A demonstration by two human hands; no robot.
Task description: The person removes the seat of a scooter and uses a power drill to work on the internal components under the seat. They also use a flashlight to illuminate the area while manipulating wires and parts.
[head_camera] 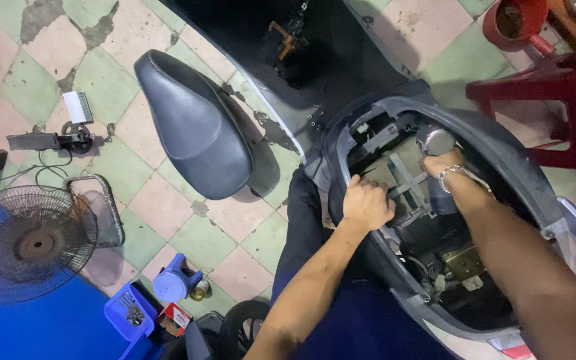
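Over the opened scooter body [501, 153], with the seat [195, 127] already off and lying on the tiled floor [168, 207], the left hand [366, 203] is fisted on an inner frame bar while the right hand [443, 162] closes around a grey cap [439, 141], internals still uncovered.

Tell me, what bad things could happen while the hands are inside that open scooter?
The left hand grips the rim of the scooter body, and the right hand reaches among metal brackets inside, so knuckles might get scraped or pinched. The bracelet could perhaps snag on a part. The removed seat lies on the floor, where someone might trip on it.
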